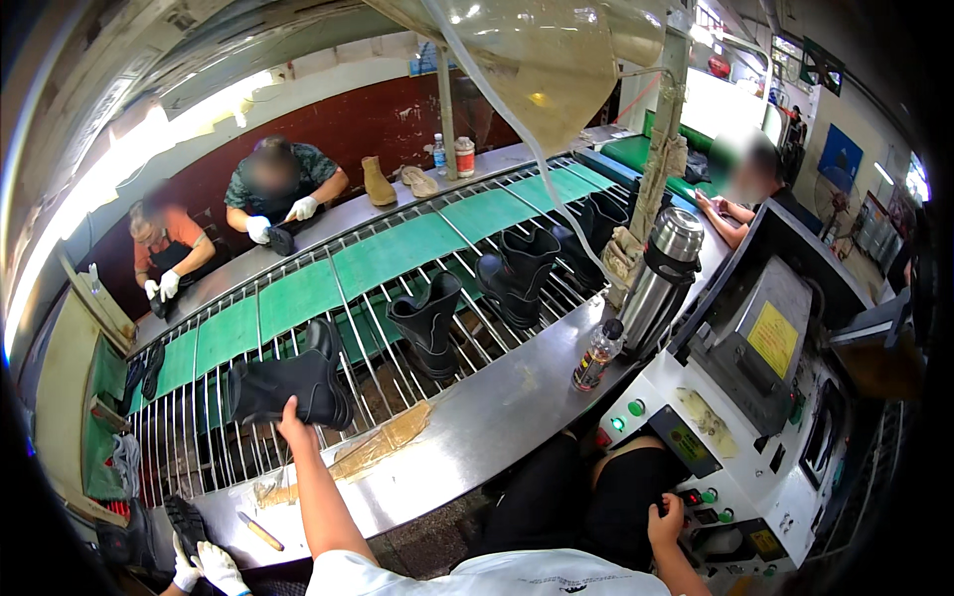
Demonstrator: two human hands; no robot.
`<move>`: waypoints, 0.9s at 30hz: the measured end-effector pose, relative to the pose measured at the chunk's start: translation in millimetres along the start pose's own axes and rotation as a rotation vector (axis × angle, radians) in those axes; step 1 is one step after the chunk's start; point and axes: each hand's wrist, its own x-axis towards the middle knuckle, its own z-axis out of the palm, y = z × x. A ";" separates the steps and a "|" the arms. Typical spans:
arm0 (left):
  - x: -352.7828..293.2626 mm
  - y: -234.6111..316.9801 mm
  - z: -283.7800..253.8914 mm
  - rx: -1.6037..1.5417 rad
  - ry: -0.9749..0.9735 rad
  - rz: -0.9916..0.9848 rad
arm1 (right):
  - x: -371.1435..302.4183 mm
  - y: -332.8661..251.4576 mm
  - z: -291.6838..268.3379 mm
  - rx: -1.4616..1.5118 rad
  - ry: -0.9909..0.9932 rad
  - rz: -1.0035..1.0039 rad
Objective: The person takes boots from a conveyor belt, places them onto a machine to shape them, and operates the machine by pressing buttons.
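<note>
With my left hand [295, 425] I grip a black boot [288, 387] at its near side, fingers closed. The boot lies tilted over the rack's metal bars, its sole toward the right. Further right along the bars stand more black boots: one upright boot [429, 323], a pair [517, 275] and another pair [596, 233]. My right hand [666, 521] is down by my thigh, next to the white machine's control panel [708, 507]. Its fingers are curled, and I see nothing in them.
A steel ledge [467, 447] runs along the near side, bearing a steel thermos [668, 268], a drink bottle [598, 356] and a wooden-handled knife [260, 531]. Green belting [298, 298] lies across the rack. Co-workers sit opposite; another person's gloved hands [214, 568] hold a boot at lower left.
</note>
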 end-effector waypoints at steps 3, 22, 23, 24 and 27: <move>13.2 -59.8 24.8 0.755 0.041 0.226 | -20.8 72.3 8.6 0.044 0.029 0.323; 4.7 -79.0 52.3 1.354 0.160 0.367 | -141.1 198.2 1.7 -0.257 -0.406 1.050; 4.6 -81.1 47.2 1.331 0.167 0.412 | -140.3 199.1 3.1 -0.253 -0.418 1.048; 6.0 -83.0 43.1 1.317 0.201 0.414 | -137.7 200.3 5.1 -0.251 -0.422 1.044; -19.8 -91.0 68.1 1.310 0.248 0.370 | -147.0 206.5 5.5 -0.250 -0.412 1.061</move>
